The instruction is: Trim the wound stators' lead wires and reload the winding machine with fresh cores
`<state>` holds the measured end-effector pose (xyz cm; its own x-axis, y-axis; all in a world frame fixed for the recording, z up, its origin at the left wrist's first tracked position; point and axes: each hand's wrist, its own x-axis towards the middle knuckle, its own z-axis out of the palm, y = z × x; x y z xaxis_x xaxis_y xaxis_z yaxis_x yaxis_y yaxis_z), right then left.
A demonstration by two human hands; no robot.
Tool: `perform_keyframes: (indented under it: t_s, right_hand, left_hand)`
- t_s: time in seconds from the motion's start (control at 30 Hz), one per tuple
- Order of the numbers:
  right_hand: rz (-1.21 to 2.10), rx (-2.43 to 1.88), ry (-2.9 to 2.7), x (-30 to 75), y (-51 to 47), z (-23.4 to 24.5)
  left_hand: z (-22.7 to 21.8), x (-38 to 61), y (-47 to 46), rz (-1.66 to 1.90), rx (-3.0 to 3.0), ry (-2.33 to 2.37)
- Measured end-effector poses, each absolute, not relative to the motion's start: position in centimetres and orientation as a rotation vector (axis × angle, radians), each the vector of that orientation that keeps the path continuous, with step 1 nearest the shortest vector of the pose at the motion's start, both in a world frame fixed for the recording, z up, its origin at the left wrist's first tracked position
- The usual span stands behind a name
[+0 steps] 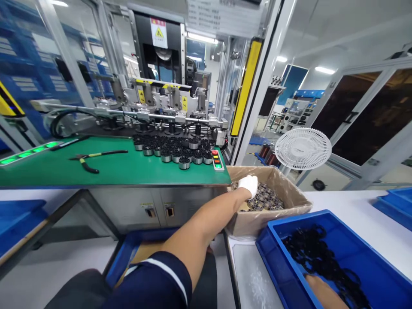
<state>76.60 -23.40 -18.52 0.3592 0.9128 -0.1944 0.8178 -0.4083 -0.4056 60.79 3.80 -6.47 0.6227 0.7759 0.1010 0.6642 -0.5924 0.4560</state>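
Note:
My left hand, in a white glove, reaches across into the cardboard box with a plastic liner. Its fingers look curled together over the small metal ring-like parts there; whatever they hold is hidden. At the lower right, my right hand is only partly in view inside a blue bin, beside a heap of black ring-shaped parts. The fingers of that hand cannot be made out.
Rows of black-and-silver cylindrical parts stand on a green worktop, with pliers to their left. A button panel sits at its right edge. Behind rises a machine; a white fan stands beyond the box.

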Motion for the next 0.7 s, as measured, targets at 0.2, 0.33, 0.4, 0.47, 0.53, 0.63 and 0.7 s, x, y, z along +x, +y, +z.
perform_keyframes:
  t_s: [0.2, 0.33, 0.4, 0.47, 0.53, 0.63, 0.7]
  right_hand:
    - [0.405, -2.33, -1.78, 75.5, -23.7, -14.4]
    - [0.067, -2.404, -1.696, 73.8, -23.4, -11.3]
    - [-0.12, -2.237, -1.646, 72.0, -23.7, -10.0]
    - [-0.316, -1.909, -1.676, 69.4, -24.4, -8.9]
    - [-0.395, -1.622, -1.76, 66.6, -25.1, -8.2]
    - [-0.405, -1.456, -1.849, 63.8, -25.9, -7.7]
    - [-0.423, -1.404, -1.846, 63.3, -26.1, -7.7]
  left_hand:
    - [-4.1, 58.3, -1.4, 0.746, 2.43, 0.661]
    - [-5.0, 52.1, -7.1, 0.908, 2.247, 0.504]
    - [-6.5, 49.3, -9.2, 0.911, 1.98, 0.403]
    - [-8.0, 47.6, -10.8, 0.803, 1.728, 0.329]
    - [-8.9, 47.0, -11.8, 0.65, 1.489, 0.281]
    - [-9.4, 47.2, -12.5, 0.509, 1.217, 0.242]
    - [-9.7, 47.5, -12.6, 0.505, 1.14, 0.224]
